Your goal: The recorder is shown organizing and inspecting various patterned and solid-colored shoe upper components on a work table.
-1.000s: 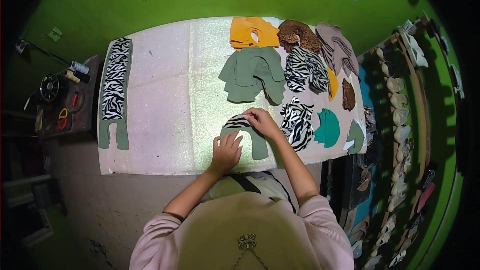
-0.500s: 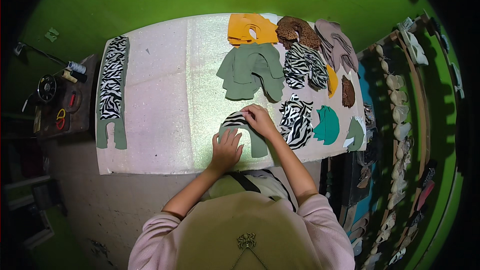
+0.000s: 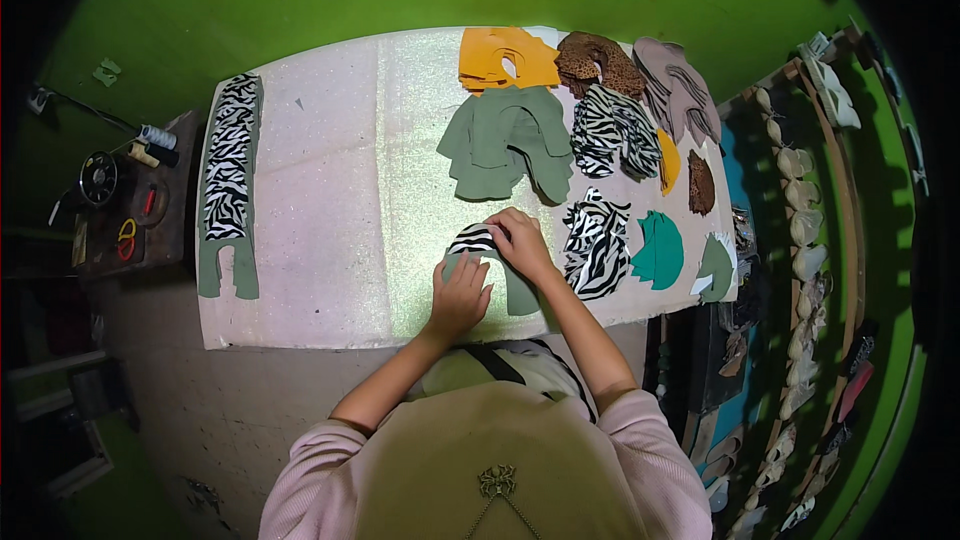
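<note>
A curved zebra-print piece (image 3: pixel 472 237) lies along the top of a sage-green U-shaped piece (image 3: pixel 519 296) near the table's front edge. My left hand (image 3: pixel 460 292) rests flat over the green piece's left side, its fingertips at the lower edge of the zebra print. With bent fingers, my right hand (image 3: pixel 522 243) pinches the right end of the zebra-print piece, partly hiding it. Beyond my hands lies a loose stack of sage-green U-shaped pieces (image 3: pixel 500 145). Zebra-print cutouts (image 3: pixel 597 250) are piled just right of my right hand.
Orange pieces (image 3: pixel 490 58), brown spotted pieces (image 3: pixel 600 65), mauve pieces (image 3: pixel 675 80) and teal pieces (image 3: pixel 657 252) sit on the table's right half. A zebra-and-green row (image 3: pixel 230 160) runs down its left edge. A side stand (image 3: pixel 165 225) holds thread spools and scissors; shoe racks (image 3: pixel 800 230) line the right.
My left hand has slid slightly up, its fingers now closer together near the zebra print. My right hand keeps its pinch in nearly the same place.
</note>
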Tool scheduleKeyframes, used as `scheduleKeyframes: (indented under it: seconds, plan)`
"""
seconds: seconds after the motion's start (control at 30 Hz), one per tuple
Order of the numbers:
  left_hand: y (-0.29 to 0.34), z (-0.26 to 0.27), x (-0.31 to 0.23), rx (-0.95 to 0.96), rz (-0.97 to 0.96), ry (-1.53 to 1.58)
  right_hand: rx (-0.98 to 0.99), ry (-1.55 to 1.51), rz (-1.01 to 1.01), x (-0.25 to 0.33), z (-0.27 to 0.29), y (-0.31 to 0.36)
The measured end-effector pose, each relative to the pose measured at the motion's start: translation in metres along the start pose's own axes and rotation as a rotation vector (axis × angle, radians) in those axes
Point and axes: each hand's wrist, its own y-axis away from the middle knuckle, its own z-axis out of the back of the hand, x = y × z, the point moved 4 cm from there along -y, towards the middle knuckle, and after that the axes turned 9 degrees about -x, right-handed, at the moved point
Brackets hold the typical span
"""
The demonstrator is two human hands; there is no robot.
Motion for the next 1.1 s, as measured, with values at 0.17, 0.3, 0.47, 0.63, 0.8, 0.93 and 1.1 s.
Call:
scheduleKeyframes:
  seconds: [0.17,0.3,0.47,0.63,0.8,0.93,1.1]
  plan:
    - [-0.002,-0.003,-0.001,-0.02,0.011,-0.031,-0.044,0.025,0.025,0.002,-0.002,0.001]
    - [-0.004,-0.003,-0.003,-0.034,-0.001,-0.049,-0.083,0.056,0.058,0.004,-0.002,0.003]
    - [-0.008,-0.002,-0.001,-0.057,0.0,0.018,-0.191,0.113,0.089,0.017,0.0,0.012]
    - [-0.004,-0.004,0.007,-0.124,-0.021,0.054,0.157,-0.207,0.11,0.036,-0.015,0.04]
    - [-0.005,-0.003,0.005,-0.108,-0.032,0.043,0.121,-0.125,0.073,0.028,-0.016,0.055]
    - [-0.007,-0.001,0.004,-0.1,-0.025,0.015,0.026,0.071,0.106,0.016,-0.004,0.059]
    - [-0.005,-0.003,0.005,-0.049,-0.006,-0.023,-0.011,0.0,-0.047,0.001,0.013,0.064]
